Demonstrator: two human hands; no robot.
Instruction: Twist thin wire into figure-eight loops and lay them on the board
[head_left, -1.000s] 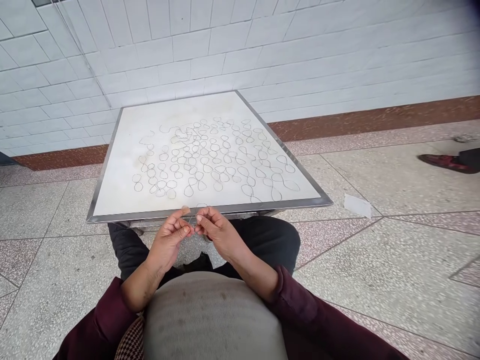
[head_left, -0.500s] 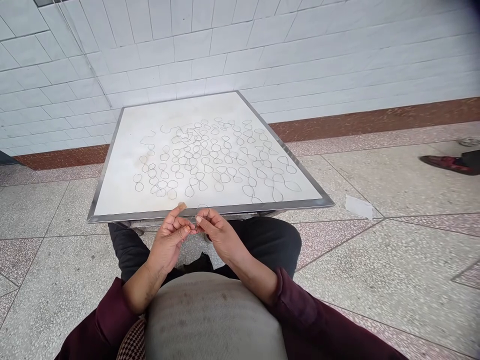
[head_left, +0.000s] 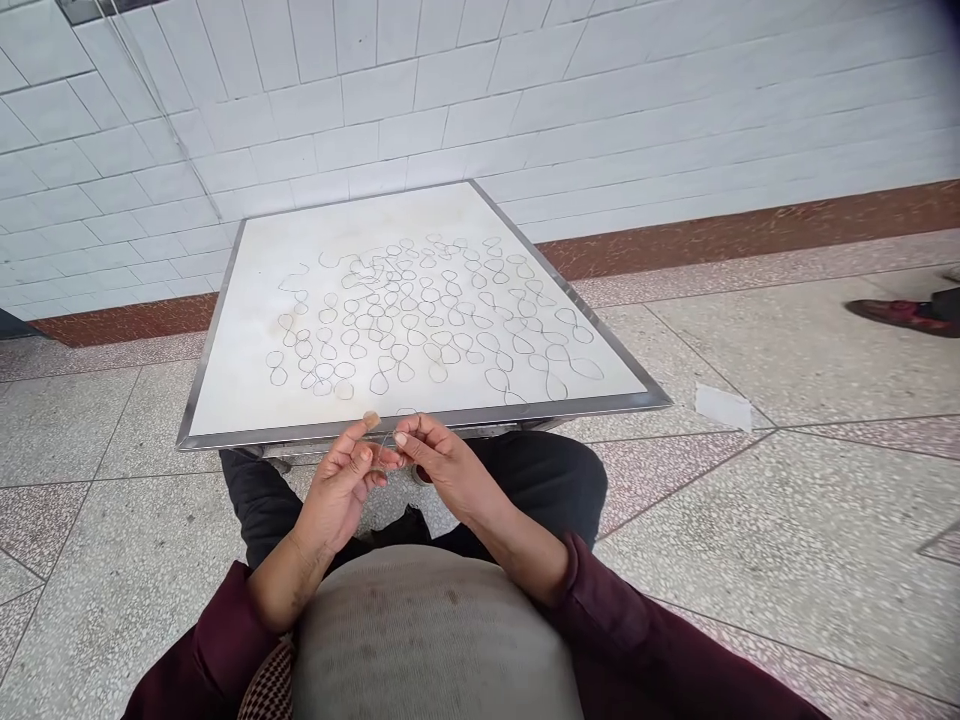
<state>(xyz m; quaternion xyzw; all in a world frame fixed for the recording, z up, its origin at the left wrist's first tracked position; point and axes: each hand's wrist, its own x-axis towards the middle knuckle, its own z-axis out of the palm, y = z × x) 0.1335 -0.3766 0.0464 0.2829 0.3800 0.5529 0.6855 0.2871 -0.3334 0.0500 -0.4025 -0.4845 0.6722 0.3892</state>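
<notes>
My right hand (head_left: 442,460) pinches a thin wire (head_left: 385,440) between thumb and forefinger, just in front of the board's near edge. A small loop of it stands above the fingertips, and a curved part runs down to the left. My left hand (head_left: 341,490) has its fingers loosely curled round that part, with the thumb slightly apart and one finger raised. This raised finger has a tan covering (head_left: 371,420) on its tip. Beyond both hands, many thin wire figure-eights (head_left: 391,368) lie spread over a white board (head_left: 240,400); some touch or overlap.
A grey metal edge (head_left: 450,418) frames the board, which stands close to a white tiled wall (head_left: 300,110). My dark-trousered legs (head_left: 551,470) are under its near side. A white scrap (head_left: 724,407) lies on the speckled floor, and another person's shoe (head_left: 900,315) is at far right.
My left thumb has drawn back a little from my right fingertips, and more of the wire's curve shows between the hands. The figure-eights on the board lie as before.
</notes>
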